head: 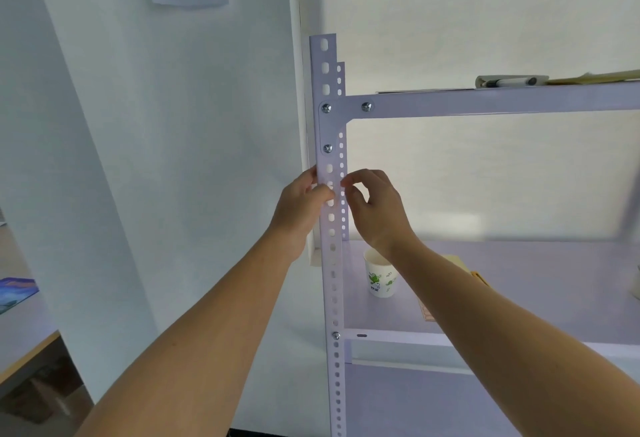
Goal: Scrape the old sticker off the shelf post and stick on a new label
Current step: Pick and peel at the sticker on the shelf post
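The pale lavender perforated shelf post point(334, 298) stands upright in the middle of the head view. A whitish label point(325, 170) lies on its front face just below the corner bracket, dulling the holes under it. My left hand point(304, 204) grips the post from the left, with its thumb pressed on the front at the label's lower end. My right hand point(375, 209) is at the post's right side, fingers curled, with thumb and forefinger pinching at the label's right edge. What lies between those fingertips is too small to make out.
A paper cup with green print point(380, 279) stands on the middle shelf point(519, 298) right behind the post, with a pinkish sheet point(427, 313) beside it. A marker point(512, 82) lies on the top shelf point(485, 104). A desk with a book point(17, 293) is at the far left.
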